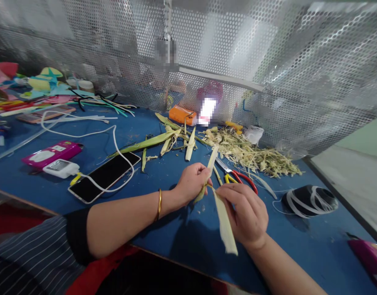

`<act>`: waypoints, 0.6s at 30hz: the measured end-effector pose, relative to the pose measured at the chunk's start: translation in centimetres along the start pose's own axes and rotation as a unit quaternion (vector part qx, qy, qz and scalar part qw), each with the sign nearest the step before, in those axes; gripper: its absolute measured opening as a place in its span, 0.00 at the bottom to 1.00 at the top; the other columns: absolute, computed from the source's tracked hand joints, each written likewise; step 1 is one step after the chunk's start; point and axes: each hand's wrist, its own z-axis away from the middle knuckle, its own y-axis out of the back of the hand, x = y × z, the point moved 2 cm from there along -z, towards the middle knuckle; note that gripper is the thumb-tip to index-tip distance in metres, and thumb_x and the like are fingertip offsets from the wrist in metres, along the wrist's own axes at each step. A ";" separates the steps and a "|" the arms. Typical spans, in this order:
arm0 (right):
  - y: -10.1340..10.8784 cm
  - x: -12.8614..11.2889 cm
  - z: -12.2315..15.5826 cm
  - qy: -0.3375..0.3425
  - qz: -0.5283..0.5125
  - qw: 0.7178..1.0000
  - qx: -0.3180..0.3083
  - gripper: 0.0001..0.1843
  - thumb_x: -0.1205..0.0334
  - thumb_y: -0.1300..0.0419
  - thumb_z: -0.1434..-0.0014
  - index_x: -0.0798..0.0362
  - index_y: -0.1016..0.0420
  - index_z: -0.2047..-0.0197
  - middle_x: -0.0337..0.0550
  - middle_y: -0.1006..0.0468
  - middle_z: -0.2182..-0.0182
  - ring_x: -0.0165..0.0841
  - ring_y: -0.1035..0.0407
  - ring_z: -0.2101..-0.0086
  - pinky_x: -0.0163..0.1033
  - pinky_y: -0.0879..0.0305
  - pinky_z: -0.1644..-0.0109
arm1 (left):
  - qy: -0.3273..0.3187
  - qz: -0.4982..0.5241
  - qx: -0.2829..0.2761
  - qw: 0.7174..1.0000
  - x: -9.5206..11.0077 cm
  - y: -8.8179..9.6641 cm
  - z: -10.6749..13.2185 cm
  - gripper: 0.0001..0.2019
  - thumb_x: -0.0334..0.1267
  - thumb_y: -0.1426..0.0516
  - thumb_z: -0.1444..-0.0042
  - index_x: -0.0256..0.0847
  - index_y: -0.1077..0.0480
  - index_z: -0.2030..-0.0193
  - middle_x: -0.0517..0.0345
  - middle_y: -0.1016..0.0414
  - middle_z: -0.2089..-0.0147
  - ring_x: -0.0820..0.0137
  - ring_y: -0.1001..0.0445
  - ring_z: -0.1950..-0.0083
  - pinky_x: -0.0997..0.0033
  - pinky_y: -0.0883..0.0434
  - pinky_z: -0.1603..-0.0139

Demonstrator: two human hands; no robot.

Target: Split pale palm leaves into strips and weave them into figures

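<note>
My left hand is closed on a pale green leaf strip that sticks up past its fingers. My right hand pinches another pale leaf strip that hangs down toward me. The two strips meet between my fingertips, just above the blue table. A gold bangle sits on my left wrist. Red-handled scissors lie right behind my hands.
A heap of leaf trimmings and loose green leaves lie behind. A phone on a white cable, a pink device, an orange box and a black spool lie around. Perforated metal screens close the back.
</note>
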 end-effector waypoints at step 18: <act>2.6 -5.0 0.8 0.121 -0.057 0.988 -0.077 0.10 0.70 0.45 0.38 0.49 0.23 0.63 0.36 0.16 0.69 0.31 0.21 0.64 0.36 0.24 0.52 | 0.072 0.015 0.040 0.996 0.2 0.8 -1.0 0.09 0.33 0.48 0.38 0.39 0.39 0.71 0.65 0.31 0.79 0.80 0.37 0.85 0.80 0.46 0.87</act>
